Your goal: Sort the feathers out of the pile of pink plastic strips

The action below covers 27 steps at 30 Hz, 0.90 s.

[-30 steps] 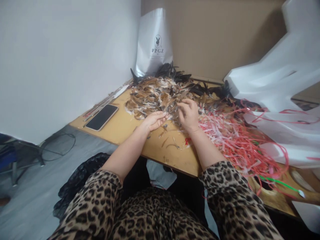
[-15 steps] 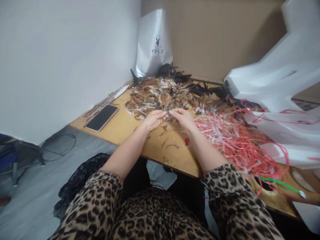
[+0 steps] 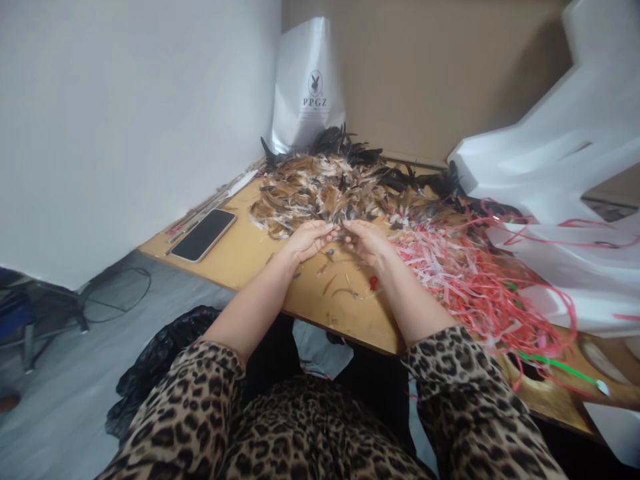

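Note:
A broad heap of brown, white and black feathers [image 3: 330, 187] covers the back of a wooden table [image 3: 255, 257]. My left hand [image 3: 307, 240] rests at the heap's near edge with its fingers pinched on a small bunch of feathers. My right hand [image 3: 367, 241] is right beside it, fingertips almost touching the left's, pinched on feathers at the same spot. A few loose feathers [image 3: 340, 283] lie on the wood under my wrists.
A tangle of red and pink strips [image 3: 480, 280] spreads to the right. A black phone [image 3: 204, 234] lies at the table's left, thin sticks [image 3: 220, 197] beyond it. A white bag [image 3: 309, 83] stands behind the heap. White sheets [image 3: 560, 167] pile up at right.
My right hand has drawn back from the heap toward my left hand, and its fingertips now meet the left's. My left hand has stayed put.

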Tool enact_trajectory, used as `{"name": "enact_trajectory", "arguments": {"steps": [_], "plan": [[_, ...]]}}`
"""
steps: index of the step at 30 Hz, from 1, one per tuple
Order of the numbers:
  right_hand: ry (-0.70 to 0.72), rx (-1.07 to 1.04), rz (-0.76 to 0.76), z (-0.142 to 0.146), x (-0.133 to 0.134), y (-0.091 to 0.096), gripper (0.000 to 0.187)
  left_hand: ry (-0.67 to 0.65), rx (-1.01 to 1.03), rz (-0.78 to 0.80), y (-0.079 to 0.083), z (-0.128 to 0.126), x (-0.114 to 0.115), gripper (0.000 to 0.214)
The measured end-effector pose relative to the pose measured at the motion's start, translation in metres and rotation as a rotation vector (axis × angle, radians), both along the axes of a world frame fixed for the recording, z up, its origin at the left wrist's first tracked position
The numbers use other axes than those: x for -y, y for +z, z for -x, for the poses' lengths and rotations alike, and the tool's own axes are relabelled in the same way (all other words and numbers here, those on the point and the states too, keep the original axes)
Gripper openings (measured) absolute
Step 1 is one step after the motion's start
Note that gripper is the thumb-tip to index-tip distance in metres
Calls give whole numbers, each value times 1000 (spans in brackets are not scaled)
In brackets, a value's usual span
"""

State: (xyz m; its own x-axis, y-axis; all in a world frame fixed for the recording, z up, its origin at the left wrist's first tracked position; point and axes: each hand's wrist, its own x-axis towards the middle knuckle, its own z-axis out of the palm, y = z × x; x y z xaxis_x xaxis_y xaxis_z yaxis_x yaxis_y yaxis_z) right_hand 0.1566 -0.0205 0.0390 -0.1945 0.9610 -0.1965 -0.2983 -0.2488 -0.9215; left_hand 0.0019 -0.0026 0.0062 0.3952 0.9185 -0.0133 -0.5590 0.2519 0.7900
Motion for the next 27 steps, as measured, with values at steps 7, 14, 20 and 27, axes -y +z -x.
{"name": "enact_trajectory", "arguments": {"steps": [7, 14, 20, 27], "plan": [[174, -28, 123, -2, -3, -7, 19, -6, 19, -44, 0, 1, 0, 5], [120, -60, 85, 1, -2, -6, 22, -46, -15, -48, 2, 1, 3, 5], [105, -30, 65, 1, -2, -6, 25, -58, -106, -8, 2, -1, 6, 6], [20, -74, -4, 2, -3, -8, 32, -27, -75, 65, 1, -1, 3, 8]]}}
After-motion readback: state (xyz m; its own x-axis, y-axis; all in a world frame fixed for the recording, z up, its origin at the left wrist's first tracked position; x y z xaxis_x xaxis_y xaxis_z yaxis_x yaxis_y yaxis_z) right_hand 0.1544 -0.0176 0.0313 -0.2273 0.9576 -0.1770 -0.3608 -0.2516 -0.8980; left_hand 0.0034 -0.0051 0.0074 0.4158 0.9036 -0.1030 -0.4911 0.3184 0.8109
